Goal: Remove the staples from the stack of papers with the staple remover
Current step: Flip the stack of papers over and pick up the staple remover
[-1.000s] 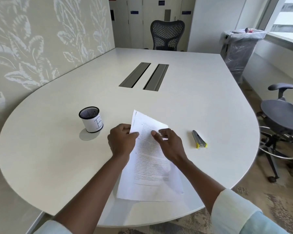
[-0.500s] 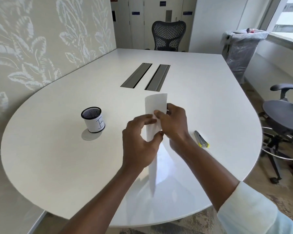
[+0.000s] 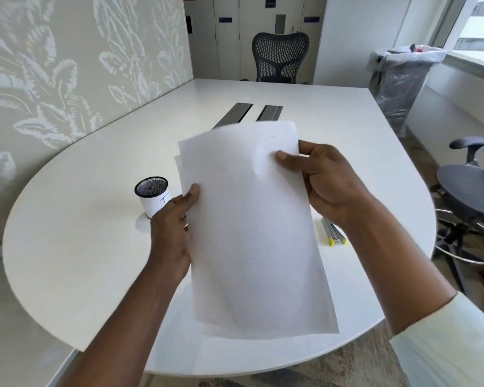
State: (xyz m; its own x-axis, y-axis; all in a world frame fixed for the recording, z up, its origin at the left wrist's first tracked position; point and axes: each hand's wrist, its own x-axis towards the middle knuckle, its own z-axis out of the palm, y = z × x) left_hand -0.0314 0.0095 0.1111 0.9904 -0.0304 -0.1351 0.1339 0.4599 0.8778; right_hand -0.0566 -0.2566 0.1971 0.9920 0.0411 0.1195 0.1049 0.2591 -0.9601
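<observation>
Left grip point(image 3: 176, 227) and right grip point(image 3: 327, 185) clamp the stack of papers point(image 3: 249, 219) mid-frame (no staple visible). Recommended: locate stapled corner before fetching staple remover point(image 3: 334, 236), right.

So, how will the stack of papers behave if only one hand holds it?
Probably floppy: the stack of papers creases where the right hand pinches it. Likely light: the left hand holds it by one edge.

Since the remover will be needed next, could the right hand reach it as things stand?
Likely yes, once freed: the right hand grips the papers, as does the left hand. The remover lies on the table close by that wrist, with nothing lying on it.
</observation>
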